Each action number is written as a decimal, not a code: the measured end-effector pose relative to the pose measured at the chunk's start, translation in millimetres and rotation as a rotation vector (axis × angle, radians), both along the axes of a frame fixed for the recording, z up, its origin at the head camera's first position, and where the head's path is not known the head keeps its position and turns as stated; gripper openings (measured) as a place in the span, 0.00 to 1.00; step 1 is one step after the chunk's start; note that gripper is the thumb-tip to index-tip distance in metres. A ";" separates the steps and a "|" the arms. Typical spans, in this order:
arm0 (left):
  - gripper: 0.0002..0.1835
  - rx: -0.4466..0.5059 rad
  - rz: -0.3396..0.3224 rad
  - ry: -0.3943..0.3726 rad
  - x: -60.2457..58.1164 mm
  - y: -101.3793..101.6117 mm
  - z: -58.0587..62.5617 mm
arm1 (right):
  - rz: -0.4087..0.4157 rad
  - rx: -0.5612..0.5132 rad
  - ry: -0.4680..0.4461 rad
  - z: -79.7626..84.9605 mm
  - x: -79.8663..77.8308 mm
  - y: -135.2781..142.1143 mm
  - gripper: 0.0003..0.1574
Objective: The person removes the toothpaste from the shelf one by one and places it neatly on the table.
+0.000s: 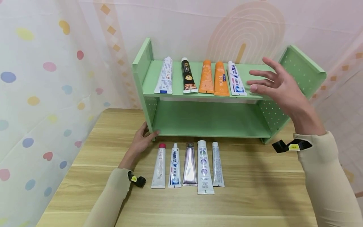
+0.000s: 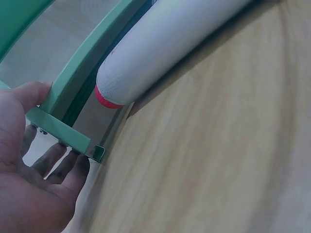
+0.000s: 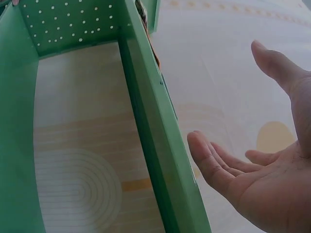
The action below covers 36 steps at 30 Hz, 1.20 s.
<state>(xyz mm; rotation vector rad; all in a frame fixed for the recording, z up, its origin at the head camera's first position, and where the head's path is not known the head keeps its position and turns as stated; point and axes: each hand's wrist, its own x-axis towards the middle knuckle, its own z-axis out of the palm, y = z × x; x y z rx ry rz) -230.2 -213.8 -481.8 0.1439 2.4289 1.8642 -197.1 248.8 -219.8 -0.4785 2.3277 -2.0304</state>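
My left hand [image 1: 141,140] grips the lower left front corner of a green two-tier shelf [image 1: 210,135]. In the left wrist view the thumb lies on the inner side of its side panel [image 2: 58,130], the fingers on the outer side. My right hand [image 1: 276,83] hovers at the upper tier's right end, fingers spread and holding nothing. Nearest it lies a blue-and-white toothpaste tube [image 1: 237,78]. Left of that on the upper tier are two orange tubes [image 1: 221,78], a black tube [image 1: 188,75] and a white tube [image 1: 165,75].
Several tubes lie in a row on the wooden table [image 1: 255,201] before the shelf: a red-capped tube [image 1: 159,167], a blue-and-white one [image 1: 175,167], a silver one [image 1: 190,167], a large white one [image 1: 204,167] and a slim one [image 1: 217,165]. A patterned curtain [image 1: 56,78] hangs behind.
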 end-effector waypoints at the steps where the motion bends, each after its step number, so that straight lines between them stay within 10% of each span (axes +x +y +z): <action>1: 0.44 0.003 -0.001 0.004 0.0 -0.2 -0.3 | -0.005 0.008 -0.015 1.6 -3.1 -0.4 0.61; 36: 0.45 0.030 -0.015 0.004 2.3 -0.8 -0.1 | -0.193 0.657 -0.255 26.5 -74.2 -37.7 0.74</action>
